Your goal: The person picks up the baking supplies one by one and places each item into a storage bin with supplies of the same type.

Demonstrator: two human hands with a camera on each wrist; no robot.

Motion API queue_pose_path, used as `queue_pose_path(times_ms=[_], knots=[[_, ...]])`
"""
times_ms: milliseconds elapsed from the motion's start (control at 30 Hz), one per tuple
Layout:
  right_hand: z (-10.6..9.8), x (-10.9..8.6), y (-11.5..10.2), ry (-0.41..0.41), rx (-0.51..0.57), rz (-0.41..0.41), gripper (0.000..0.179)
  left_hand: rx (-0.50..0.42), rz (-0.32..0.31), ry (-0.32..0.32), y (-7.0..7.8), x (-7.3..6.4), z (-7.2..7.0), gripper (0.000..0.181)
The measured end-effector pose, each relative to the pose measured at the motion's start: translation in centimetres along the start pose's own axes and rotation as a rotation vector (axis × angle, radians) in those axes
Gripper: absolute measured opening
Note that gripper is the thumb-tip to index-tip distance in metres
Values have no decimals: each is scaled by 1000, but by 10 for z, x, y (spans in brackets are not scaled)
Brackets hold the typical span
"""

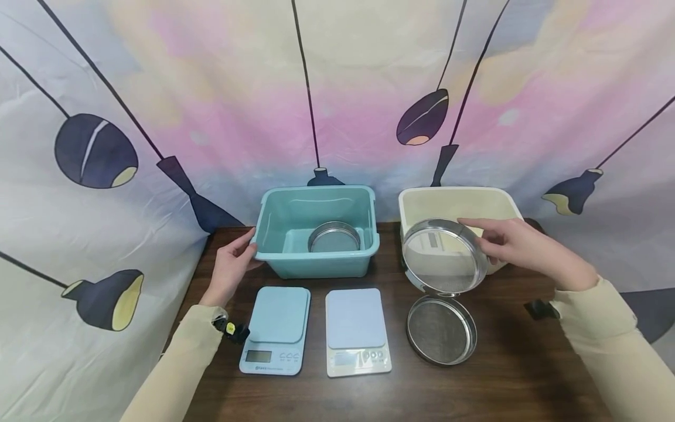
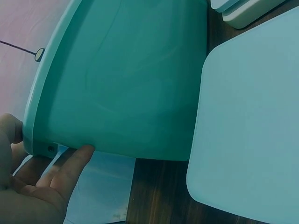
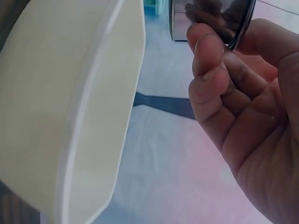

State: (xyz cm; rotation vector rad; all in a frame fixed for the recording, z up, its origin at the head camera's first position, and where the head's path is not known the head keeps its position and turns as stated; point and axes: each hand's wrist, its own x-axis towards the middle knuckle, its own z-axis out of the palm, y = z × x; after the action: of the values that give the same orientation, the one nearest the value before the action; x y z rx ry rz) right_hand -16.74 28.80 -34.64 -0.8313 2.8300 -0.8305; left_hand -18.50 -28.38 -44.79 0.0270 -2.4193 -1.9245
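My right hand [image 1: 501, 240] pinches the metal rim of a round sieve [image 1: 445, 258], held tilted in front of the cream basin [image 1: 459, 202]. In the right wrist view, thumb and fingers [image 3: 209, 51] meet on the sieve's shiny rim [image 3: 180, 21]. At the left, my left hand [image 1: 231, 264] grips the end rim of a teal basin [image 1: 319, 265]. The left wrist view shows its fingers [image 2: 70, 172] under and against the basin's side [image 2: 121, 93]. Inside the teal basin lies a smaller sieve [image 1: 334, 237]. Another round sieve [image 1: 442, 330] lies on the table below the held one.
A blue kitchen scale [image 1: 279, 316] and a white kitchen scale [image 1: 356, 322] stand side by side at the front of the dark wooden table [image 1: 422, 398]. A patterned curtain [image 1: 237, 88] hangs close behind both basins.
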Motion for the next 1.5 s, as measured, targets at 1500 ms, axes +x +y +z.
queue_pose_path(times_ms=[1500], knots=[[13, 150, -36, -67, 72, -42, 55, 34, 21, 7, -3, 1, -2, 49]])
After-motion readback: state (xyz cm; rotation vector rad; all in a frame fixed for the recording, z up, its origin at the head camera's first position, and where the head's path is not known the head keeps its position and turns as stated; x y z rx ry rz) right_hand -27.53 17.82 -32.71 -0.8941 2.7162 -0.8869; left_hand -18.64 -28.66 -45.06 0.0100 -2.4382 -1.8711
